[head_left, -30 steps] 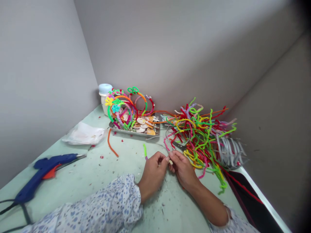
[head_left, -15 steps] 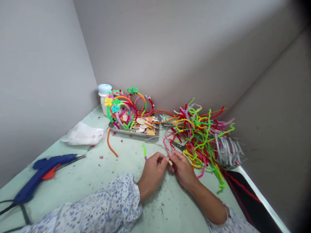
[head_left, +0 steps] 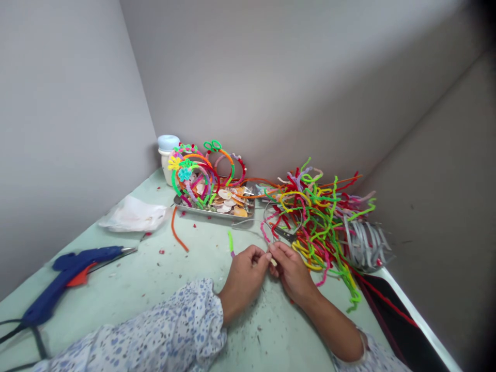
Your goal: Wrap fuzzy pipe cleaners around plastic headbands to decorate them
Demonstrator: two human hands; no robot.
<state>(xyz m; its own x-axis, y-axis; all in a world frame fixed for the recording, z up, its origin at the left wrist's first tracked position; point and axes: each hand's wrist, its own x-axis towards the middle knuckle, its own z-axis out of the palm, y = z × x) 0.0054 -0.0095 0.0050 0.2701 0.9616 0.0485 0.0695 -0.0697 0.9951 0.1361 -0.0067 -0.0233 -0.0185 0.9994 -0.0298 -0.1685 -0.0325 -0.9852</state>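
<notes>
My left hand (head_left: 248, 271) and my right hand (head_left: 290, 268) meet over the table, fingertips pinched together. A small pale piece (head_left: 273, 262) shows between the fingers; its kind is too small to tell. A thin grey band (head_left: 244, 221) curves behind the fingertips, and a pink pipe cleaner (head_left: 264, 230) runs down close to them. Whether either is in the grip is hidden. Just behind my left hand lies a green and purple pipe cleaner (head_left: 230, 240). Beyond my right hand, a black-handled tool (head_left: 284, 234) lies partly under the pile of coloured pipe cleaners (head_left: 321, 206).
At the left lies a blue glue gun (head_left: 77, 268), below a white plastic bag (head_left: 134, 216). A metal tray (head_left: 209, 211) holds shell-like pieces and pipe-cleaner headbands (head_left: 194, 175), beside a lidded white jar (head_left: 167, 160). An orange pipe cleaner (head_left: 178, 232) lies nearby; grey headbands (head_left: 366, 240) are stacked right.
My hands stay pinched together in nearly the same place. The pale piece between the fingers shows slightly more. The view has shifted very slightly.
</notes>
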